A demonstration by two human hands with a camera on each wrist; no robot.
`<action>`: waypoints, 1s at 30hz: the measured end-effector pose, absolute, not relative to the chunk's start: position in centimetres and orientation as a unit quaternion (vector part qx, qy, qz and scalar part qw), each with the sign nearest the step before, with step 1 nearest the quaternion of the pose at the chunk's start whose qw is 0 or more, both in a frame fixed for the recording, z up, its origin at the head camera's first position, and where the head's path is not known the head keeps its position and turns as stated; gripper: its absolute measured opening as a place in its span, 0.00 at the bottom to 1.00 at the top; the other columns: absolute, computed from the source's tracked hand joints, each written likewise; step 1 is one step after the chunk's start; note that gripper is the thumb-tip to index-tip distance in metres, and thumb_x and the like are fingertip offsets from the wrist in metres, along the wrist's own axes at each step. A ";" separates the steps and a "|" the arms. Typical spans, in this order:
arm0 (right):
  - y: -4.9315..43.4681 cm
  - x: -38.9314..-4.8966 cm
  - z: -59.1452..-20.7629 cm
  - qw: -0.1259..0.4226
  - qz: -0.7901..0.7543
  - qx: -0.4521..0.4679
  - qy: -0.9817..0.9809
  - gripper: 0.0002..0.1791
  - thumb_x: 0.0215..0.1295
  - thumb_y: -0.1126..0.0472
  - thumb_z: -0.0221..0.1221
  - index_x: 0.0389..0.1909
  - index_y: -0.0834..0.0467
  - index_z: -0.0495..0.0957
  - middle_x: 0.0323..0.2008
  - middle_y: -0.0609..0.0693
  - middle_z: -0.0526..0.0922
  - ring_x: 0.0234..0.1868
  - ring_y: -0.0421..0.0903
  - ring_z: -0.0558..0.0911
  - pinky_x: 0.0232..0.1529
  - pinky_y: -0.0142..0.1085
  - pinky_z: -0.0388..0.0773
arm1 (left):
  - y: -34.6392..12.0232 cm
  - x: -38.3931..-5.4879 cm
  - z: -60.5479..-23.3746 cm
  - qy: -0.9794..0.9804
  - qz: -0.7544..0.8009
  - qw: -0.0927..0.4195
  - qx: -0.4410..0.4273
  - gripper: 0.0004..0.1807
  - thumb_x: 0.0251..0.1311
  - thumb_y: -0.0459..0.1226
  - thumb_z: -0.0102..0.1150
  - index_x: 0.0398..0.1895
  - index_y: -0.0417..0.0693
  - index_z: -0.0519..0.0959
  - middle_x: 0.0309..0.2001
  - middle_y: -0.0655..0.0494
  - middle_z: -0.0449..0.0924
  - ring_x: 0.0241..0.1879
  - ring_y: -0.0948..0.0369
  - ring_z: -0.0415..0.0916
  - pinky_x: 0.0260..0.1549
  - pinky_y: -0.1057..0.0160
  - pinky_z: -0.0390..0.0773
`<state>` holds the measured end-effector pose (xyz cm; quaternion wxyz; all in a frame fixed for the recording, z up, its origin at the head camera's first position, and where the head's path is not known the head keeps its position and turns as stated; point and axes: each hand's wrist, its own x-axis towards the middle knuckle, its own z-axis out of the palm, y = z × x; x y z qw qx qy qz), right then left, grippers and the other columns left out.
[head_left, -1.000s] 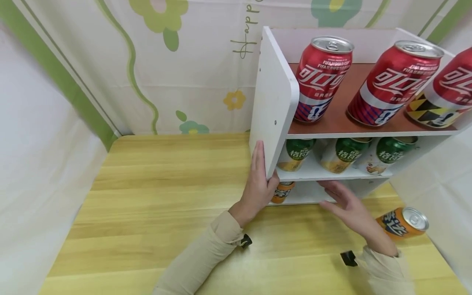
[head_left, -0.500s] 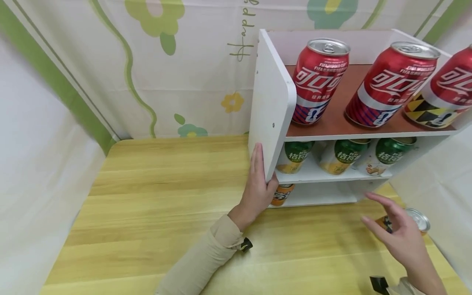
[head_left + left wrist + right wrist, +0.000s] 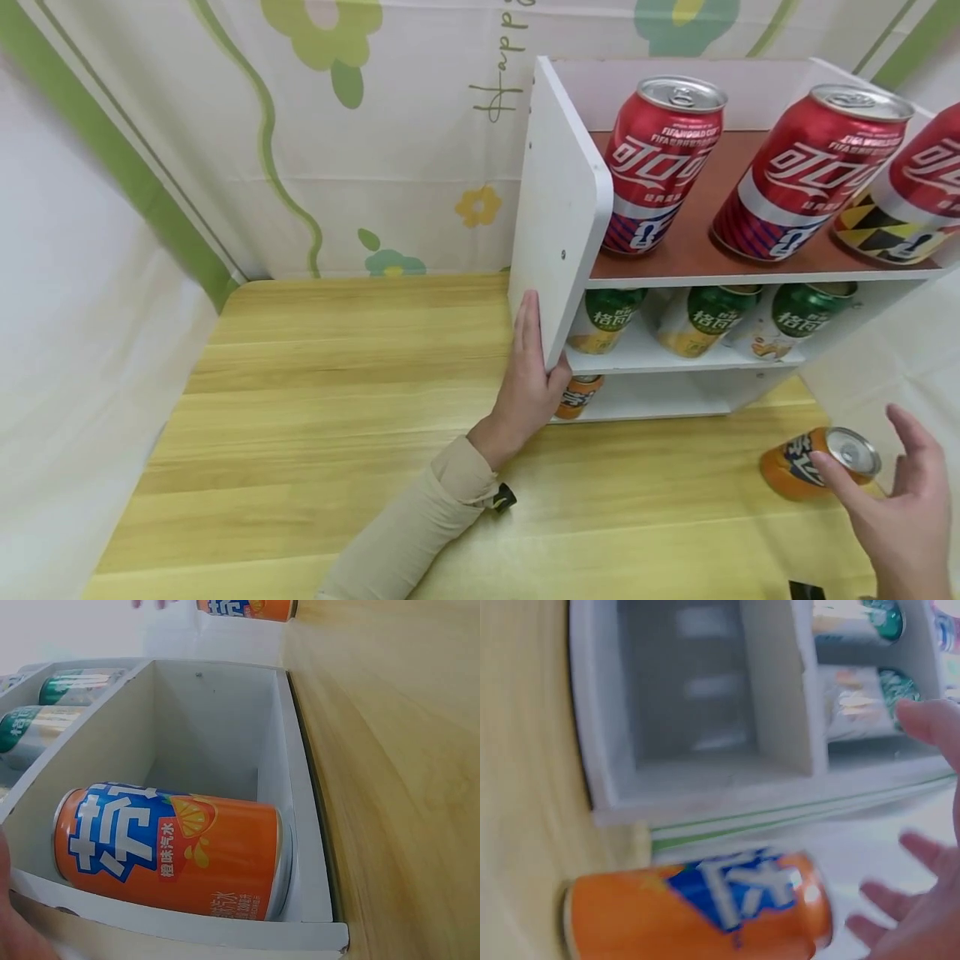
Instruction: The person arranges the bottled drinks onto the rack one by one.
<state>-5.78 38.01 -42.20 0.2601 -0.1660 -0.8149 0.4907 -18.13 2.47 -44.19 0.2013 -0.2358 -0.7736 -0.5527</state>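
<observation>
My left hand (image 3: 521,396) grips the left side panel of a white shelf (image 3: 555,208), its fingers along the outer face and its thumb at the front edge. Inside the bottom compartment at that end stands an orange soda can (image 3: 232,847). A second orange soda can (image 3: 783,479) is upright on the table, right of the shelf front. Beside this can, my right hand (image 3: 903,512) is open, thumb and fingers spread apart. The thumb overlaps the can in the head view. In the right wrist view, the fingers show beyond the can's top end.
Several red cola cans (image 3: 663,171) stand on the shelf's top level. Green-topped cans (image 3: 607,321) fill the middle level. The wooden table (image 3: 337,400) extends left of the shelf, and a flower-printed curtain (image 3: 412,150) hangs behind it.
My right hand has moved right, from the bottom compartment's front to beside the orange soda can on the table. My left hand has stayed on the side panel.
</observation>
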 end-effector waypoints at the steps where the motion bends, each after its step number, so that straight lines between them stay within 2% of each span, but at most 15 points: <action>1: 38.2 -5.8 -42.3 0.245 0.496 -0.200 -0.808 0.51 0.60 0.78 0.64 0.80 0.49 0.52 0.79 0.44 0.52 0.78 0.35 0.47 0.74 0.27 0.34 | 2.5 -18.1 -44.2 -0.774 -0.552 0.203 -0.235 0.51 0.61 0.26 0.52 0.82 0.45 0.34 0.82 0.48 0.35 0.78 0.53 0.44 0.73 0.47 0.55; 4: 38.7 -5.9 -42.7 0.203 0.512 -0.279 -0.786 0.57 0.64 0.70 0.67 0.82 0.40 0.40 0.81 0.39 0.40 0.78 0.33 0.39 0.74 0.29 0.30 | 2.5 -18.1 -44.1 -0.774 -0.549 0.206 -0.237 0.51 0.60 0.26 0.52 0.82 0.44 0.35 0.82 0.47 0.35 0.79 0.52 0.44 0.73 0.47 0.54; 7: 39.2 -6.1 -43.3 0.188 0.555 -0.314 -0.747 0.59 0.64 0.68 0.68 0.81 0.36 0.37 0.81 0.40 0.37 0.78 0.33 0.39 0.75 0.30 0.31 | 2.5 -18.2 -44.1 -0.774 -0.548 0.207 -0.238 0.51 0.60 0.26 0.52 0.82 0.43 0.35 0.82 0.46 0.36 0.79 0.52 0.43 0.73 0.47 0.54; 10: 39.7 -6.2 -44.0 0.192 0.599 -0.320 -0.709 0.58 0.62 0.70 0.69 0.79 0.35 0.40 0.79 0.40 0.44 0.77 0.35 0.43 0.76 0.30 0.38 | 2.5 -18.1 -44.2 -0.773 -0.551 0.206 -0.237 0.51 0.60 0.25 0.52 0.82 0.44 0.35 0.82 0.46 0.36 0.79 0.52 0.44 0.73 0.47 0.54; 13: 40.1 -6.3 -44.7 0.195 0.617 -0.323 -0.691 0.57 0.62 0.71 0.69 0.77 0.36 0.42 0.75 0.36 0.49 0.77 0.37 0.46 0.76 0.31 0.46 | 2.5 -18.1 -44.2 -0.772 -0.553 0.206 -0.236 0.51 0.60 0.25 0.52 0.82 0.44 0.35 0.82 0.47 0.36 0.78 0.53 0.44 0.73 0.48 0.53; 16: 40.4 -6.3 -45.6 0.202 0.632 -0.328 -0.672 0.54 0.61 0.72 0.69 0.75 0.36 0.47 0.71 0.35 0.56 0.76 0.37 0.51 0.74 0.28 0.49 | 2.5 -18.1 -44.2 -0.773 -0.552 0.206 -0.236 0.51 0.60 0.26 0.52 0.82 0.44 0.35 0.82 0.47 0.36 0.79 0.53 0.44 0.74 0.48 0.53; 19: 40.7 -6.3 -46.5 0.217 0.658 -0.330 -0.641 0.49 0.60 0.74 0.69 0.70 0.38 0.53 0.65 0.37 0.65 0.71 0.38 0.62 0.65 0.21 0.62 | 2.5 -18.0 -44.2 -0.774 -0.550 0.205 -0.235 0.51 0.60 0.26 0.52 0.82 0.43 0.35 0.82 0.46 0.36 0.79 0.53 0.44 0.74 0.48 0.53; 21: 40.9 -6.4 -47.1 0.230 0.676 -0.325 -0.620 0.46 0.59 0.76 0.68 0.67 0.40 0.56 0.60 0.39 0.69 0.64 0.34 0.69 0.54 0.16 0.69 | 2.5 -18.0 -44.1 -0.775 -0.550 0.204 -0.235 0.51 0.60 0.26 0.52 0.82 0.44 0.35 0.82 0.46 0.36 0.79 0.53 0.43 0.73 0.47 0.54; 23: 40.9 -6.5 -47.4 0.234 0.683 -0.325 -0.610 0.44 0.58 0.77 0.68 0.64 0.41 0.57 0.58 0.40 0.71 0.58 0.32 0.71 0.45 0.13 0.70 | 2.5 -18.0 -44.1 -0.776 -0.549 0.205 -0.235 0.51 0.60 0.26 0.52 0.82 0.43 0.35 0.82 0.46 0.36 0.79 0.52 0.44 0.73 0.47 0.54; 30: 41.0 -6.6 -48.0 0.231 0.694 -0.327 -0.598 0.42 0.59 0.77 0.68 0.63 0.41 0.60 0.58 0.40 0.71 0.55 0.32 0.73 0.43 0.14 0.72 | 2.4 -18.0 -44.1 -0.775 -0.552 0.202 -0.233 0.51 0.61 0.26 0.52 0.82 0.44 0.35 0.82 0.47 0.36 0.79 0.53 0.44 0.73 0.47 0.54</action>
